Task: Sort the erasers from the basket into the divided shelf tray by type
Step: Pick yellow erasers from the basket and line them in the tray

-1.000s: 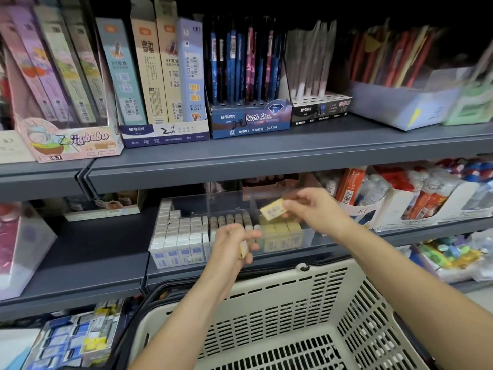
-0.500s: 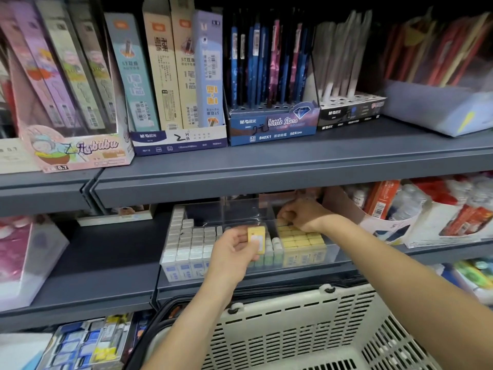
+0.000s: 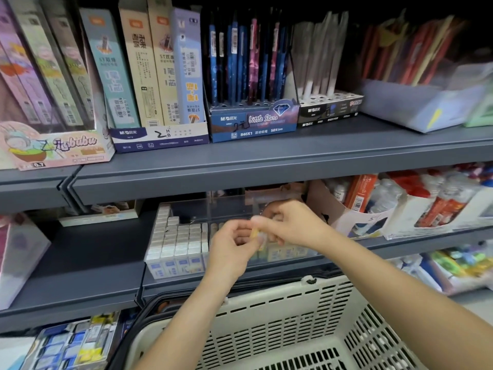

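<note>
Left grip (image 3: 234, 247) & right grip (image 3: 293, 225) meet fingertip to fingertip, both pinched on one small yellow eraser (image 3: 255, 232) held betw. them; motion blur hides exactly how each finger sits. Grey shelving (image 3: 266, 166) fills most of the view, w/ pencil-lead boxes (image 3: 160, 134) and a blue pen display (image 3: 253, 121) on the upper level. Cream slotted basket (image 3: 266, 329) sits at the bottom of the view, below the middle shelf, w/ both forearms crossing over its rim. Clear divided tray (image 3: 213, 206) stands on the middle shelf, just behind the hands. Its left compartment is packed w/ white erasers (image 3: 173, 244) in upright rows. Its right compartment holds pale yellow ones (image 3: 288, 252), partly hidden by the right wrist. Betw. those, a few grey-topped pieces (image 3: 213, 227) show, too blurred to ID. The held eraser is up in the air at the tray's front, approx. where the middle & right compartments meet; can't tell if it's over the tray or just in front of it.
</note>
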Available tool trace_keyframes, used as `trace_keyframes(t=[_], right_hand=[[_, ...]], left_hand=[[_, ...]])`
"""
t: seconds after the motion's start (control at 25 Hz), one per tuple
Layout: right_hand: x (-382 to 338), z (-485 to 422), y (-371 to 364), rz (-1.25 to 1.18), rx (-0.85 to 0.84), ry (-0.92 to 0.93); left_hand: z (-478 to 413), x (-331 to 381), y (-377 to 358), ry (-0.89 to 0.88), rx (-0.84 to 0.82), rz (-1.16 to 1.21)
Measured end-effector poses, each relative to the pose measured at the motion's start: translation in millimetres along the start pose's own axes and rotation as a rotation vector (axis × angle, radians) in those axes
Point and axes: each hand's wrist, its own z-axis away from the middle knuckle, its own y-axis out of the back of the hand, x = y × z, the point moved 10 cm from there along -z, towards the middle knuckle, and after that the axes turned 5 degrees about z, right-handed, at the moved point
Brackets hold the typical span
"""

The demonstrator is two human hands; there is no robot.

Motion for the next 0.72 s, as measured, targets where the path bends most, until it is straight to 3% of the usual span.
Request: trace_keyframes(t=[0.08,0.24,0.4,0.48,0.6,0.72], right_hand=[[1.2,3.8,4.1,-0.002,0.024,-0.016],[9.1,11.3,1.3,-0.290,-0.095,-0.040],[16.4,10.7,4.8,-0.292,-0.085,-0.046],[27.7,0.1,18.2,-0.220,-0.005,-0.080],[39.8,-22.5,52.7,-0.154,0.212,-0.120],[46.3,-47.7,46.2,0.184,0.190,-0.131]], left_hand=[[3.1,5.7,-7.1,-0.053,-0.042,-0.006],[4.4,2.7,-11.9,-0.031,-0.125,0.030],[2.2,2.1,-13.5,-0.030,-0.097,-0.035],[-1.0,6.4,-5.2,-0.087,-0.036,-0.216],[-1.4,6.6,12.8,-0.185,0.059,-0.725],[1.9,-9.9,12.4,-0.196,0.020,-0.901]])
